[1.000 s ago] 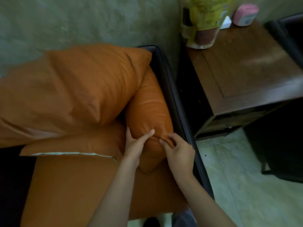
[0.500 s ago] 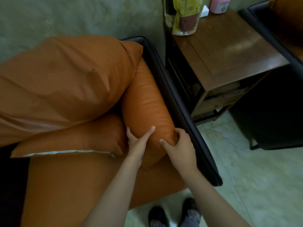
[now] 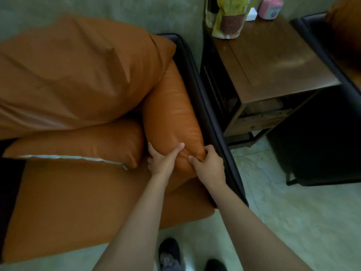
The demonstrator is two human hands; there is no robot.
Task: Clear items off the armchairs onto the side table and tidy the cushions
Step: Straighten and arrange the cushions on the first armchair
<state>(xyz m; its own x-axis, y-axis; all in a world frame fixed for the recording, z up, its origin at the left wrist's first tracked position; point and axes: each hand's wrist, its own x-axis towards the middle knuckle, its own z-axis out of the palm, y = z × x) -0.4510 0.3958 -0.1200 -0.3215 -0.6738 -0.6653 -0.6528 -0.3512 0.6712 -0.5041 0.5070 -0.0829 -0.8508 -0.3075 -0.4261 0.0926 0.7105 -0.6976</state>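
An orange side cushion (image 3: 172,114) stands on edge against the armchair's dark right arm (image 3: 203,106). My left hand (image 3: 162,159) grips its near end from the left, thumb across the top. My right hand (image 3: 209,165) grips the same end from the right. A large orange back cushion (image 3: 74,75) leans over the seat, with a flatter zipped cushion (image 3: 78,147) under it. The orange seat pad (image 3: 78,204) fills the front. The wooden side table (image 3: 277,61) stands to the right of the armchair.
On the table's far edge stand a yellow-green bag (image 3: 228,16), a pink container (image 3: 270,7) and a small white item (image 3: 252,14). A second dark armchair (image 3: 332,42) with an orange cushion is at far right. My shoes (image 3: 170,255) stand on pale floor tiles.
Both hands keep hold of the side cushion's near end, the right hand closing further round it. The cushion sits more upright against the arm. My view has drawn back.
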